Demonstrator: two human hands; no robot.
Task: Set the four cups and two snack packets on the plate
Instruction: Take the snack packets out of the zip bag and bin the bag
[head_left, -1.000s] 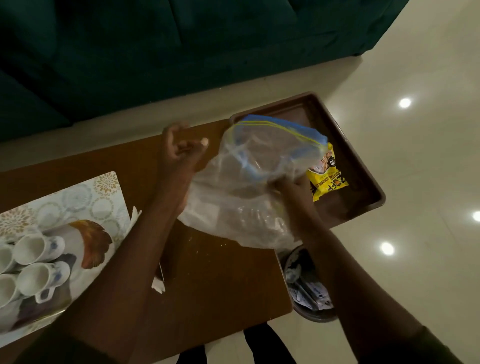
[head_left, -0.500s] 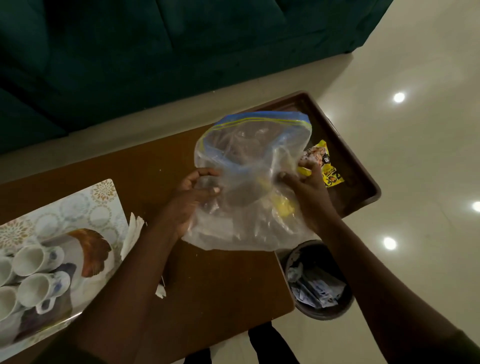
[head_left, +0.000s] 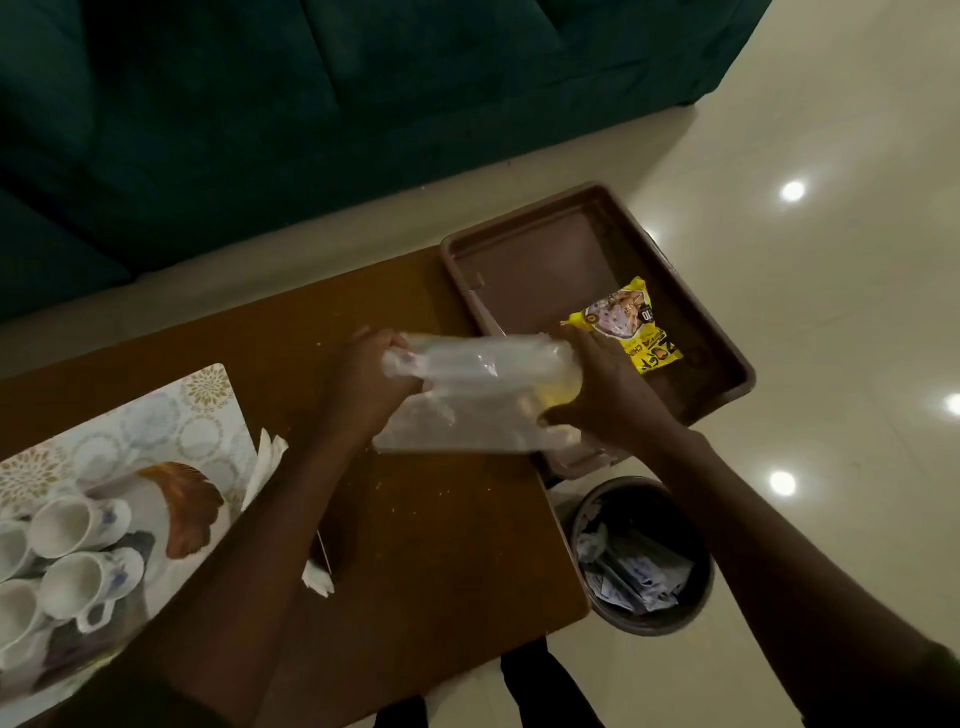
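Both hands hold a clear plastic zip bag (head_left: 478, 400) low over the brown table, at the near-left corner of the brown tray (head_left: 524, 270). My left hand (head_left: 363, 384) grips its left end, and my right hand (head_left: 597, 395) grips its right end, where something yellow shows through the plastic. A yellow snack packet (head_left: 626, 325) lies flat in the tray, just beyond my right hand. Several white cups (head_left: 78, 525) lie on their sides on a patterned plate (head_left: 171, 415) at the far left.
The brown table (head_left: 431, 540) runs from the plate to the tray, whose right part overhangs the table end. A round bin (head_left: 644, 566) with wrappers stands on the tiled floor below the table end. A dark green sofa (head_left: 311, 104) fills the far side. White paper scraps (head_left: 270, 457) lie beside the plate.
The zip bag, held up open and puffed a second ago, is now pressed flatter and lower toward the table. The yellow packet in the tray is now fully uncovered.
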